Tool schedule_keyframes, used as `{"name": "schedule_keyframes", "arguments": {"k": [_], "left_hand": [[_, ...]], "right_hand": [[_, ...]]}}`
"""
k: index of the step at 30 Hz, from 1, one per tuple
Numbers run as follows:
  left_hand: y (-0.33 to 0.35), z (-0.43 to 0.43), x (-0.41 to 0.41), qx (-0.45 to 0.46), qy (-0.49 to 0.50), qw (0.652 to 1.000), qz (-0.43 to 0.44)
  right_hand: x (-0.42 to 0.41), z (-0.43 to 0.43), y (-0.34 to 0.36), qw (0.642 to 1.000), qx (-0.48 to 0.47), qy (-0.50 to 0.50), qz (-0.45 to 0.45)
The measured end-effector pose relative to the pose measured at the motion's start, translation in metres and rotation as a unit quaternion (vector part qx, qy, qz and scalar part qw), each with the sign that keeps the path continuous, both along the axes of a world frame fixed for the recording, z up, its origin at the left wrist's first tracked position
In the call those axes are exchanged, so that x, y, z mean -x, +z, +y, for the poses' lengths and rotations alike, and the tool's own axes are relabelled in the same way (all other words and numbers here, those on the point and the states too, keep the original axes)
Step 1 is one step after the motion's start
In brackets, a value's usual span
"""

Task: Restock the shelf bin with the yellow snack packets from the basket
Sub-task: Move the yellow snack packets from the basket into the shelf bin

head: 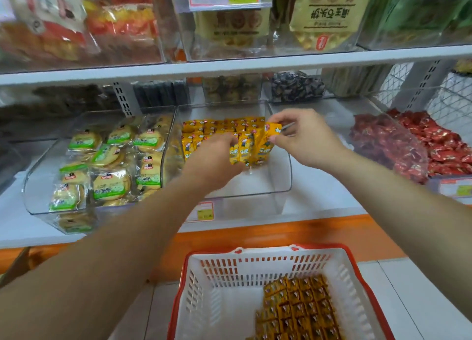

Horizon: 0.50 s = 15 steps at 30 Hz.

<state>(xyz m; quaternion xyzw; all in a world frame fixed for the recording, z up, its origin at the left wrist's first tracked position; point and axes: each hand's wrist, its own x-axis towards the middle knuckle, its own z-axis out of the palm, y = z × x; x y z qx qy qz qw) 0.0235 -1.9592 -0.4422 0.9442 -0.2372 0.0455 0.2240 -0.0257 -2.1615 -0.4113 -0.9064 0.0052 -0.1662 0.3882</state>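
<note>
Left hand [217,161] fingers grasp yellow packets [246,152] in clear bin [283,181]; right hand [305,139] fingers pinch one packet [272,131]; basket [204,270] at 6 o'clock.

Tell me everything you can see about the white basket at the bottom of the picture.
The basket looks like white plastic, with slotted walls and a red rim carrying two handle clips at the back. It stands upright on pale floor tiles below the orange shelf base. Neat rows of yellow snack packets lie in its right half; the left half shows bare bottom.
</note>
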Motion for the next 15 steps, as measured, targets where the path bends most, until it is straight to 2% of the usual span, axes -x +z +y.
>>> {"name": "schedule_keyframes", "arguments": {"k": [3, 7, 11, 15], "left_hand": [[-0.013, -0.014, -0.047, -0.074, 0.002, 0.996, -0.05], [-0.032, -0.026, -0.086, -0.1, 0.001, 0.992, -0.075], [-0.048, -0.037, -0.103, -0.108, -0.011, 0.989, -0.101], [-0.055, -0.036, -0.11, -0.099, 0.008, 0.987, -0.125]], "right_hand": [[-0.04, -0.003, -0.002, 0.993, 0.119, 0.019, -0.003], [-0.075, -0.006, -0.006, 0.98, 0.193, 0.046, 0.004], [-0.097, -0.012, -0.01, 0.966, 0.246, 0.075, 0.035], [-0.107, -0.013, -0.009, 0.964, 0.243, 0.091, 0.06]]}}
